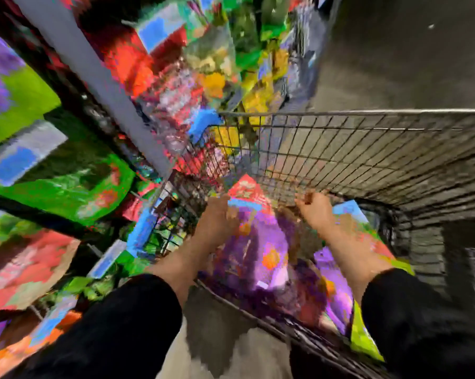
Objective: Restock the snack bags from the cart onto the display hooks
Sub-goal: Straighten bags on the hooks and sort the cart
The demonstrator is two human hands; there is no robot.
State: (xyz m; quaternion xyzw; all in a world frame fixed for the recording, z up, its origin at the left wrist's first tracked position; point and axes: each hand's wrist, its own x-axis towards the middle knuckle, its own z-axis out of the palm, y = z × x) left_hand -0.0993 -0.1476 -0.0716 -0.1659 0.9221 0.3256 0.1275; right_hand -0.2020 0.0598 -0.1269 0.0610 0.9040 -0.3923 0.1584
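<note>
Both hands reach down into the wire cart [367,149], black sleeves [116,332] pushed back to the forearms. The picture is badly smeared. The left hand [217,222] lies at the top edge of a purple bag [258,253] in the cart – whether its fingers are apart or clamped on the bag I cannot tell. The right hand [314,212] sits deeper, fingers seemingly curled (too blurred to be sure), over more bags. Hanging bags [66,181] – green, red, yellow – fill the display on the left, just beside the cart.
</note>
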